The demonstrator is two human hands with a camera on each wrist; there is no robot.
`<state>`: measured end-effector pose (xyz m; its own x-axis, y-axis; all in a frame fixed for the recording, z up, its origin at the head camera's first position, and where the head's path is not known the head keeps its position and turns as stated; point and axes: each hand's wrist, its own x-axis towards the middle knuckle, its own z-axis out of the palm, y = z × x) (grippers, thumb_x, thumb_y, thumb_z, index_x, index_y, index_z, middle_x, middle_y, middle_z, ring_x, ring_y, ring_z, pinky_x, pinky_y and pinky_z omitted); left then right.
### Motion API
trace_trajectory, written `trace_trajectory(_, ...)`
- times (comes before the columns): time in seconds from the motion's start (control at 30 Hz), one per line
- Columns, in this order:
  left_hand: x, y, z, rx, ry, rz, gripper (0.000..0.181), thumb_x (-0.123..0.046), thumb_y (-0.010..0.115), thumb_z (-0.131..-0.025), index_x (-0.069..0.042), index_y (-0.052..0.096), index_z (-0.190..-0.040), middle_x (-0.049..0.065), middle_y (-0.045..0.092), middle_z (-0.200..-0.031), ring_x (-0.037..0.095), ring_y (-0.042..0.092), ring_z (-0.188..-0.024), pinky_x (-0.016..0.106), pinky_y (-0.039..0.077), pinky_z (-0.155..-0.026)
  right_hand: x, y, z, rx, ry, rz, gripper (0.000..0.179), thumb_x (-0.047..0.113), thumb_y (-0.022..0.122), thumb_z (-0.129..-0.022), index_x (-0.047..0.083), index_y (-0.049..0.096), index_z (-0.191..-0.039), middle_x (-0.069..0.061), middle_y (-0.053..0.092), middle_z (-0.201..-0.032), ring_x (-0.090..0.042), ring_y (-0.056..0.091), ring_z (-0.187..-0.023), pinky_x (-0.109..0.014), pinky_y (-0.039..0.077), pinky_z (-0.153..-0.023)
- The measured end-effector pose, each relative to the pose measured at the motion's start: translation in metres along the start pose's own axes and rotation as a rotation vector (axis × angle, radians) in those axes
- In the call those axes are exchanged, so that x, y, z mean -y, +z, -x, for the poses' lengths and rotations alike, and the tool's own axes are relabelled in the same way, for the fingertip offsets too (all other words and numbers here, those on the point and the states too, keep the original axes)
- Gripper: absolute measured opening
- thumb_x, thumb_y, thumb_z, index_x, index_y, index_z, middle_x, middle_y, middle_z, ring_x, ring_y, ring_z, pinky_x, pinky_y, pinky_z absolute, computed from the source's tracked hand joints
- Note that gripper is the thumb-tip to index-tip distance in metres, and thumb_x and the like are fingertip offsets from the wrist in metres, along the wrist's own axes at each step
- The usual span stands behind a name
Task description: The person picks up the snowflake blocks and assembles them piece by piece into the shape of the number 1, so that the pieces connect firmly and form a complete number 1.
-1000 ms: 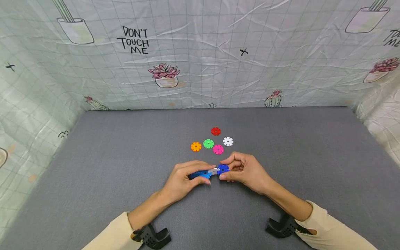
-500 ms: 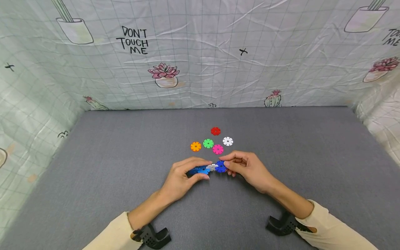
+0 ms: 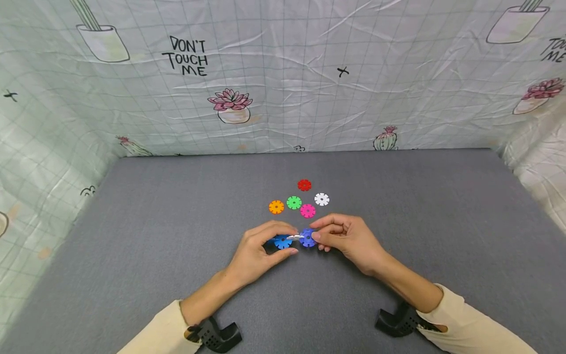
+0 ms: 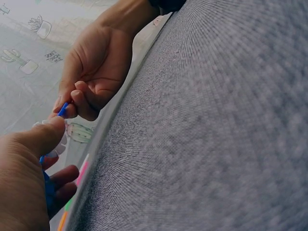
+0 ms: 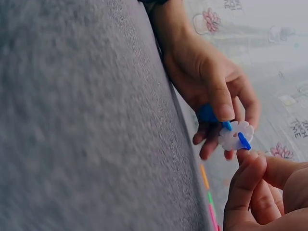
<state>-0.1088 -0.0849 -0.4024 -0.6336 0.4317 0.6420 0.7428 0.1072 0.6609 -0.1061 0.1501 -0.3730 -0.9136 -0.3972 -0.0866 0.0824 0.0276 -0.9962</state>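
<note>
1 disc chain (image 3: pixel 294 238) runs L-R, w/ L hand (image 3: pixel 258 246) gripping light blue disc (image 3: pixel 283 242) & R hand (image 3: pixel 351 241) pinching dark blue disc (image 3: pixel 307 238) tbh

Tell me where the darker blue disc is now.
In the head view, the darker blue disc is just right of centre, pinched by the right hand, with a white disc joined at its left and the pink disc beyond it.

The right hand (image 4: pixel 98 72) is pinching a blue disc (image 4: pixel 62 109) by a white disc (image 4: pixel 60 146); the left hand (image 4: pixel 23 168) is holding another blue piece (image 4: pixel 49 191).
</note>
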Motion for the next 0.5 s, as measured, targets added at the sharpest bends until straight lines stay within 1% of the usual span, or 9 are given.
trace_trajectory(0.2, -0.002, -0.001, -0.001, 0.005, -0.006, 0.011, 0.037, -0.002, 0.084, -0.07, -0.008, 0.064, -0.101, 0.008, 0.065, -0.105, 0.019, 0.061, -0.1, 0.03, 0.048, -0.088, -0.001, 0.007, 0.002, -0.02, 0.057, -0.033, 0.031, 0.011, 0.074, -0.085, -0.005, 0.064, -0.109, -0.019, 0.067, -0.083, -0.018, 0.061, -0.068, -0.028, 0.054, -0.065)
trace_trajectory(0.5, -0.003, -0.001, 0.0, 0.034, -0.028, 0.041, 0.038, -0.003, 0.086, -0.069, -0.009, 0.059, -0.094, 0.006, 0.066, -0.103, 0.019, 0.062, -0.097, 0.029, 0.049, -0.085, -0.003, 0.015, 0.005, -0.004, 0.061, -0.069, 0.03, 0.008, 0.072, -0.087, -0.01, 0.06, -0.108, -0.015, 0.067, -0.081, -0.016, 0.061, -0.066, -0.025, 0.053, -0.064)
